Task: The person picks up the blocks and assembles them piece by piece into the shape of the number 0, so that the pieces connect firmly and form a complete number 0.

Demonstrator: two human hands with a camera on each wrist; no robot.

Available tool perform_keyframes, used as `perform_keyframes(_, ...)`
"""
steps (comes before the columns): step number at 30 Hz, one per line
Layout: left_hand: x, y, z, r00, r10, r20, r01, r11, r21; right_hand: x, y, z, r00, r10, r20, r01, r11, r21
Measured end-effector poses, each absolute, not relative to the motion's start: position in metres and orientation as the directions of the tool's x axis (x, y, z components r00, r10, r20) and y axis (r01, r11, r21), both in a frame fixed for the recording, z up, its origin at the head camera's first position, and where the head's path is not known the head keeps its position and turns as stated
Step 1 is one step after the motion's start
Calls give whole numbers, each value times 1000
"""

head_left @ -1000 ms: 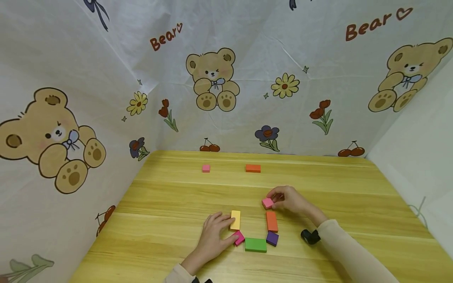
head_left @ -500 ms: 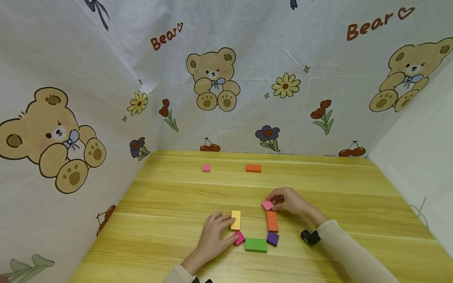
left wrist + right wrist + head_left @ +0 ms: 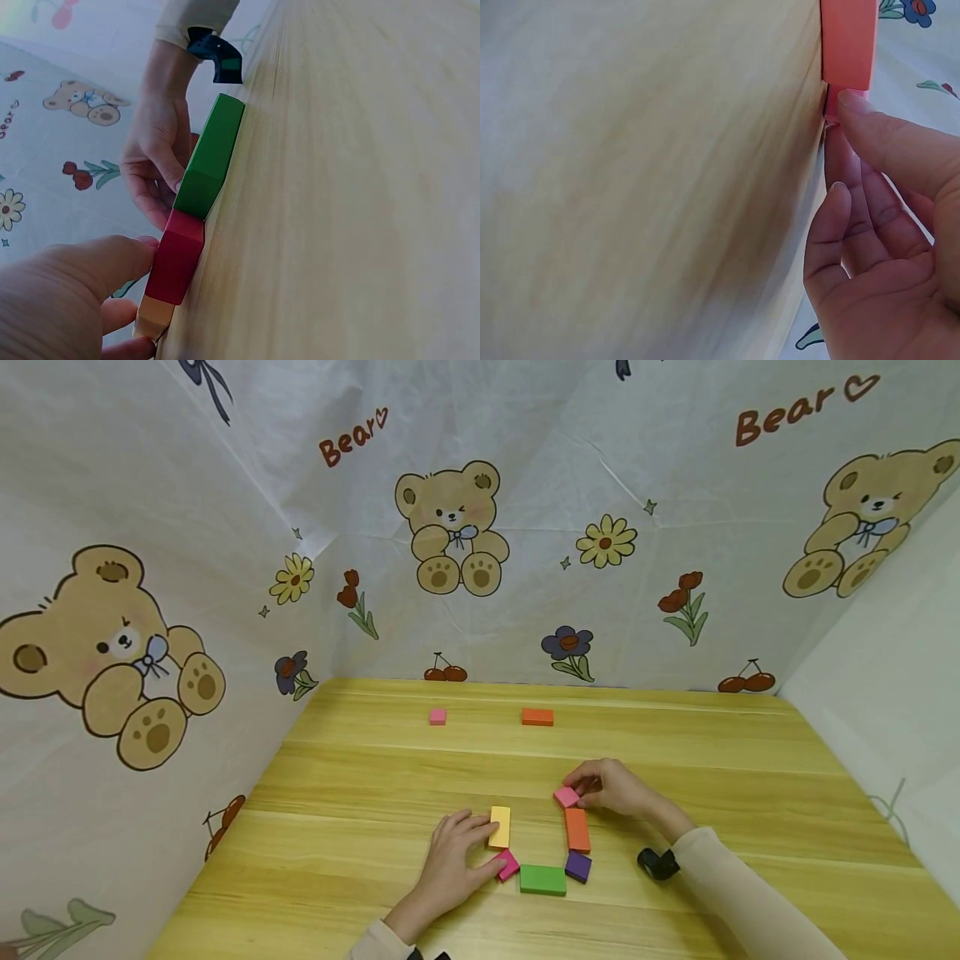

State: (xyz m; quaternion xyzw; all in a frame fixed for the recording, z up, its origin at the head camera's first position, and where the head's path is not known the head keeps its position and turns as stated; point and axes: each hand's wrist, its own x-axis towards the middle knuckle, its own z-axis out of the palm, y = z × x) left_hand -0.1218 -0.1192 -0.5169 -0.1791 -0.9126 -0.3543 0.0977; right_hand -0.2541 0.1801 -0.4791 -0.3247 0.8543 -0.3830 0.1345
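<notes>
With thumb and fingers, my right hand pinches a pink square block at the far end of an orange block. The right wrist view shows the thumb on that pink block, close against the orange one. My left hand rests on the table; its thumb touches a magenta block and its fingers touch a yellow block. A green block lies between the magenta block and a purple block. Together the blocks form a U-shaped row on the wooden table.
Farther back on the table lie another pink block and another orange block. A white bear-print cloth hangs behind and at the left. A black wrist camera sits at the right sleeve.
My right hand has drawn the pink block slightly nearer, down to the end of the orange block. My left hand has stayed still.
</notes>
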Motion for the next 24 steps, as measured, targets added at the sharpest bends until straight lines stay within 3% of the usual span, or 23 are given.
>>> perform_keyframes(14,-123,-119,-520,-904,259,339,419,692,588,-251,191,-474,-748,-663,17,-404,435,-805)
perform_keyframes(24,-123,-119,-518,-911,260,320,408,685,603,-215,188,-452,-916,-389,95,-286,471,-834)
